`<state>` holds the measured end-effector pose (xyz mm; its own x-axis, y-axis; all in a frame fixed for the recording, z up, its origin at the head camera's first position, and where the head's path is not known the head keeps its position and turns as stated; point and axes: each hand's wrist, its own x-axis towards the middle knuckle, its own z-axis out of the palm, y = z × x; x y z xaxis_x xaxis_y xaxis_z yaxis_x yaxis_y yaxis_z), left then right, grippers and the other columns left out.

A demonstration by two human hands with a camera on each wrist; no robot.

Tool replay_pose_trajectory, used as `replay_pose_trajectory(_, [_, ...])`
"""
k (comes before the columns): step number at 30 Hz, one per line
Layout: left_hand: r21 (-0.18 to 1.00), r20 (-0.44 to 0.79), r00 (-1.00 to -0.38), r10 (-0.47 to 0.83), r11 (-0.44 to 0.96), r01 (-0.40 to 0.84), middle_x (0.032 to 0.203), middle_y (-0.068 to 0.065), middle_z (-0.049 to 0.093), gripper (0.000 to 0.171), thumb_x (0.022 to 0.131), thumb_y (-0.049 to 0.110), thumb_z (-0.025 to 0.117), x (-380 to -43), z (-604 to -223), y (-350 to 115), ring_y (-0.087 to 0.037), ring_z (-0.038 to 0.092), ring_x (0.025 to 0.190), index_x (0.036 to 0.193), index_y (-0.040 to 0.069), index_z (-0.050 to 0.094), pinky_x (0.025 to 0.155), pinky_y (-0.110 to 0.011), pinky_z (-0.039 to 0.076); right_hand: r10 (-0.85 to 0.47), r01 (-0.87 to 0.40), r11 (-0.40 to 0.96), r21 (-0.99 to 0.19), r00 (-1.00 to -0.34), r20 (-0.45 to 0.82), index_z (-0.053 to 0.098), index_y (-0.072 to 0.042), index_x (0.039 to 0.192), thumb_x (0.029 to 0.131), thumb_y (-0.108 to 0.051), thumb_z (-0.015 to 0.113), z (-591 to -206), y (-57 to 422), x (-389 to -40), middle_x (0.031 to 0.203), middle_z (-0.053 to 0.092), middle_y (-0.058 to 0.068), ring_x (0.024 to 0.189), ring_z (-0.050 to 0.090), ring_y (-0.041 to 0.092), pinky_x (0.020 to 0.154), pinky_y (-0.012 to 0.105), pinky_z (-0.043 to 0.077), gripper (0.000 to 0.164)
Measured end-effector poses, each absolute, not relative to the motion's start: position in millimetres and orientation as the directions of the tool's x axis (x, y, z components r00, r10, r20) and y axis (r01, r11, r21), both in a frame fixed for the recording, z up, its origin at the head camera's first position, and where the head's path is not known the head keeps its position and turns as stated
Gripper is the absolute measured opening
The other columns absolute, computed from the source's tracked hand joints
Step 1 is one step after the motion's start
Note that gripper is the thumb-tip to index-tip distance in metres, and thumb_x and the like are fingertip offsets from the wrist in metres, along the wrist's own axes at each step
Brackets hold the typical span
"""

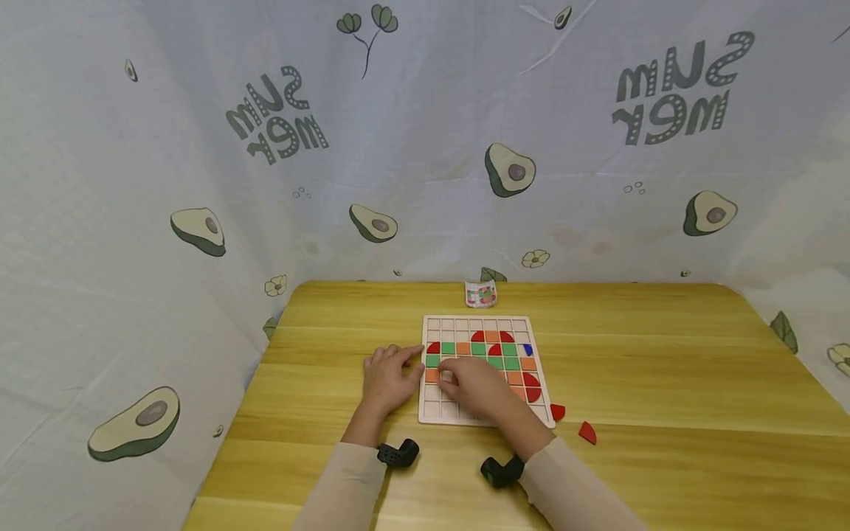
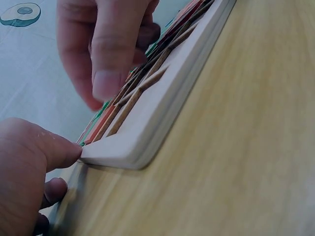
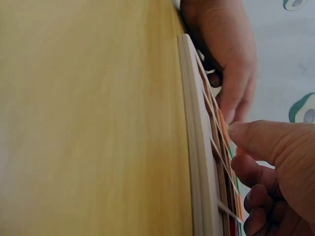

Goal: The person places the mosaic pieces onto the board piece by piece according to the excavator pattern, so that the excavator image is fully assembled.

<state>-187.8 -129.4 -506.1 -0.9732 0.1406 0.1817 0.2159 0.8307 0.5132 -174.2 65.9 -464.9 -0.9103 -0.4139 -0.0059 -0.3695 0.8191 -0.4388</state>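
Note:
A pale square grid board [image 1: 433, 409] lies on the table, its middle rows filled with green, orange and red pieces. My left hand [image 1: 387, 380] lies at the board's left edge; in the left wrist view its fingertip touches the corner of the rim. Over the board's left part is my right hand [image 1: 474, 383], thumb and fingers bent downward close to the cells, covering several of them. Near the thumb in the right wrist view is an orange square tile [image 3: 223, 129]. Whether a piece is between those fingers cannot be made out.
Two red quarter-circle pieces, one touching the board's lower right corner [image 1: 558, 411] and one farther right [image 1: 587, 433], lie outside the grid. A blue piece [image 1: 527, 349] sits at the board's right side. Behind the board is a small pattern card [image 1: 481, 294], before a printed curtain [image 1: 425, 147].

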Motion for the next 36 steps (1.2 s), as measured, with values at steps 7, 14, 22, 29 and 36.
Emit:
replay_pose_trajectory(7, [0.522,0.173,-0.976,0.133,0.828,0.206,0.091,0.005,0.063,0.036,0.095,0.037,0.068,-187,-503,-128,-0.015,0.047,0.086,0.130,0.029,0.071,0.085,-0.040,0.033,-0.321,-0.244,0.826,-0.508,-0.944,-0.070,0.073,-0.018,0.122,0.093,-0.028,0.074,-457,108,-159,0.075,0.055,-0.008,0.072,0.049,0.011,0.068,0.030,0.042,0.030])
replay_pose_trajectory(14, [0.528,0.184,-0.974,0.129,0.823,0.209,0.090,0.005,0.062,0.036,0.095,0.037,0.068,-185,-503,-128,-0.015,0.046,0.085,0.130,0.028,0.071,0.083,-0.039,0.032,-0.301,-0.196,0.814,-0.547,-0.947,-0.109,0.071,-0.014,0.125,0.096,-0.022,0.070,-448,178,-144,0.082,0.055,-0.005,0.077,0.049,0.013,0.068,0.029,0.042,0.031])
replay_pose_trajectory(22, [0.522,0.173,-0.976,0.132,0.828,0.205,0.092,0.005,0.063,0.036,0.095,0.037,0.067,-185,-504,-128,-0.014,0.046,0.086,0.130,0.029,0.071,0.083,-0.039,0.032,-0.324,-0.149,0.786,-0.600,-0.926,-0.195,0.072,-0.020,0.117,0.093,-0.016,0.072,-445,234,-125,0.098,0.060,-0.001,0.083,0.050,0.013,0.069,0.026,0.045,0.024])
replay_pose_trajectory(29, [0.525,0.175,-0.976,0.129,0.827,0.203,0.094,0.004,0.065,0.036,0.095,0.036,0.067,-184,-501,-129,-0.016,0.048,0.088,0.130,0.028,0.071,0.084,-0.040,0.033,-0.334,-0.139,0.780,-0.610,-0.917,-0.218,0.072,-0.019,0.115,0.090,-0.015,0.075,-455,245,-119,0.102,0.062,-0.001,0.087,0.053,0.014,0.075,0.027,0.049,0.026])
replay_pose_trajectory(36, [0.524,0.183,-0.974,0.134,0.825,0.212,0.093,0.004,0.065,0.035,0.095,0.037,0.067,-184,-502,-127,-0.016,0.047,0.087,0.129,0.028,0.072,0.083,-0.039,0.032,-0.199,-0.069,0.871,-0.487,-0.955,-0.222,0.071,-0.010,0.111,0.089,-0.034,0.078,-456,247,-121,0.094,0.064,-0.001,0.084,0.056,0.016,0.077,0.037,0.052,0.033])
